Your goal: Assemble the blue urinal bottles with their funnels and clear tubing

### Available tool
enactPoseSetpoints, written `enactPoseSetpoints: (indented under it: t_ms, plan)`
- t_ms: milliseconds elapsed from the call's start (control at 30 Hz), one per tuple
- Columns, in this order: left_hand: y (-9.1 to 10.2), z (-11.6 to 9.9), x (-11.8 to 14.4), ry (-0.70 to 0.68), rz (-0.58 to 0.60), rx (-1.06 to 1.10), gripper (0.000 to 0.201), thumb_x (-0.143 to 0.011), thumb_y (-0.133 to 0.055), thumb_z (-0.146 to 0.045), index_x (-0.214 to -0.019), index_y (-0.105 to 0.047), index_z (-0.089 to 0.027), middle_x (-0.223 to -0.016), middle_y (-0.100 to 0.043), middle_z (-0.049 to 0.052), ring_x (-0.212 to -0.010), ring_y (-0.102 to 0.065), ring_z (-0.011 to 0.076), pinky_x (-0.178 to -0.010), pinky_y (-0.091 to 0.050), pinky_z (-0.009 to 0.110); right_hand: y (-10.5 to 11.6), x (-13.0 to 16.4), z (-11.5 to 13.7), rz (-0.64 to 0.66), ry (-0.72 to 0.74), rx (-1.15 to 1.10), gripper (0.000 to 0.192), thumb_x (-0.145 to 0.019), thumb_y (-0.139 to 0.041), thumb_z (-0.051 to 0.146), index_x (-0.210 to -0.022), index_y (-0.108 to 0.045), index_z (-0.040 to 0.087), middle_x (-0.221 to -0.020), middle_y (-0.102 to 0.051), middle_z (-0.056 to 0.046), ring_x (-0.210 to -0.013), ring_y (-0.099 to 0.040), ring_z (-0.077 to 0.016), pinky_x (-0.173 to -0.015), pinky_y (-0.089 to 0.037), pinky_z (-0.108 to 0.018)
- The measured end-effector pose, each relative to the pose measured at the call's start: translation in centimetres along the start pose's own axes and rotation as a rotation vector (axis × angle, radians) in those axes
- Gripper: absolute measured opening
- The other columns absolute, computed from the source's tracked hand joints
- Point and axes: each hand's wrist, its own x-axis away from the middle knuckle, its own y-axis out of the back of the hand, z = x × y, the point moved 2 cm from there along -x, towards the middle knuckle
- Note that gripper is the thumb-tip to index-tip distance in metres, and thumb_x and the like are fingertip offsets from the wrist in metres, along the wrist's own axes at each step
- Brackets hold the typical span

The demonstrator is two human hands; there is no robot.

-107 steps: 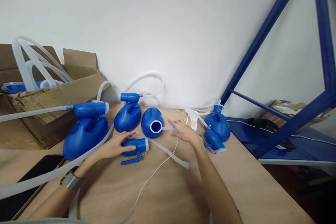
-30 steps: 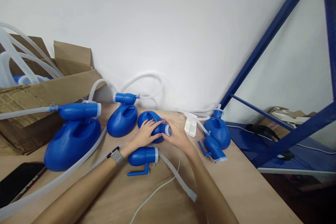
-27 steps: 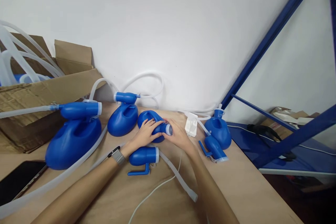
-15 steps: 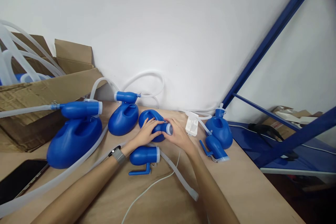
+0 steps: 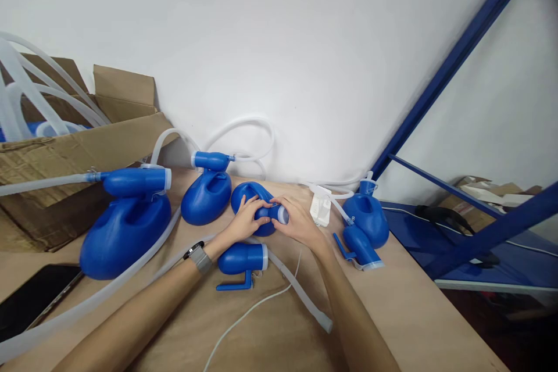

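Near the middle of the back edge of the desk [image 5: 392, 319], the left hand [image 5: 244, 220] and right hand [image 5: 300, 222], apart moments ago, are now meeting at a blue jug [image 5: 243, 192], curled fingers pinching around its pale-rimmed end [image 5: 283, 215], bringing it under two-handed hold.

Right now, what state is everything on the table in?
Leftmost jug: tubed piece on top
Second jug: likewise
Centre jug: left hand and right hand gripping it
Front blue piece: lying on its side
Right jug: neck up
Cardboard box: open
Phone: flat, screen dark
White block: lying down
Thin cord: uncoiled
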Motion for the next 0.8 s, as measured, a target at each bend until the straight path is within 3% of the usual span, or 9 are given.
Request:
enactPoseSetpoints:
  t_ms: [133,233,367,467,567,667,800]
  plan:
    - [0.0,-0.2,0.2,-0.016,0.009,-0.012,0.038,-0.095,-0.06,-0.031,-0.133,-0.062,-0.028,-0.148,-0.062,0.007,-0.152,-0.036,0.0356,-0.125,-0.007,0.07,-0.1,0.1,-0.1,0.035,-0.025,0.021,0.053,-0.087,-0.069,0.026,-0.139,-0.058,0.024,-0.133,-0.067,-0.009,-0.127,-0.063,-0.0284,-0.111,-0.048,-0.047]
    - [0.3,-0.2,0.5,-0.039,0.038,-0.018,0.042,-0.098,-0.058,-0.036,-0.14,-0.06,-0.028,-0.152,-0.057,0.007,-0.153,-0.034,0.0353,-0.125,-0.006,0.069,0.4,0.1,0.2,0.087,-0.056,0.071,0.069,-0.09,-0.071,0.04,-0.153,-0.045,0.025,-0.145,-0.06,-0.013,-0.137,-0.055,-0.0304,-0.115,-0.043,-0.051]
    - [1.6,-0.3,0.8,-0.098,0.104,0.004,0.052,-0.1,-0.055,-0.041,-0.151,-0.051,-0.03,-0.158,-0.051,0.007,-0.154,-0.033,0.0331,-0.128,-0.01,0.063,3.4,0.6,0.9,0.103,-0.062,0.17,0.096,-0.082,-0.081,0.05,-0.161,-0.033,0.025,-0.158,-0.047,-0.015,-0.147,-0.042,-0.0331,-0.122,-0.033,-0.053]
    - [3.6,-0.8,0.8,-0.095,0.095,0.061,0.057,-0.1,-0.055,-0.045,-0.153,-0.048,-0.027,-0.158,-0.051,0.009,-0.15,-0.041,0.0303,-0.127,-0.027,0.054,6.3,1.7,0.5,0.118,-0.109,0.165,0.087,-0.084,-0.079,0.051,-0.158,-0.039,0.027,-0.157,-0.048,-0.012,-0.145,-0.045,-0.0315,-0.121,-0.035,-0.05]
    - [5.6,-1.5,0.9,-0.124,0.088,0.057,0.049,-0.1,-0.055,-0.047,-0.144,-0.059,-0.025,-0.149,-0.06,0.008,-0.139,-0.054,0.0275,-0.12,-0.041,0.045,7.8,2.8,-0.6,0.195,-0.207,0.08,0.068,-0.089,-0.074,0.05,-0.149,-0.052,0.027,-0.147,-0.059,-0.011,-0.137,-0.055,-0.0306,-0.115,-0.042,-0.047]
    - [6.6,-1.7,1.1,-0.149,0.159,-0.046,0.053,-0.098,-0.058,-0.052,-0.145,-0.059,-0.027,-0.152,-0.057,0.01,-0.143,-0.05,0.0307,-0.12,-0.04,0.047,7.8,3.0,-0.9,0.229,-0.287,0.014,0.051,-0.091,-0.07,0.048,-0.137,-0.061,0.026,-0.13,-0.069,-0.009,-0.122,-0.064,-0.0294,-0.104,-0.049,-0.044]
    - [7.2,-0.6,2.0,0.0,0.404,-0.253,0.078,-0.09,-0.066,-0.059,-0.158,-0.043,-0.03,-0.168,-0.033,0.015,-0.153,-0.032,0.0412,-0.12,-0.034,0.058,7.2,2.5,-0.1,0.231,-0.358,0.025,0.046,-0.09,-0.068,0.052,-0.127,-0.059,0.027,-0.11,-0.072,-0.005,-0.098,-0.069,-0.0261,-0.088,-0.051,-0.039]
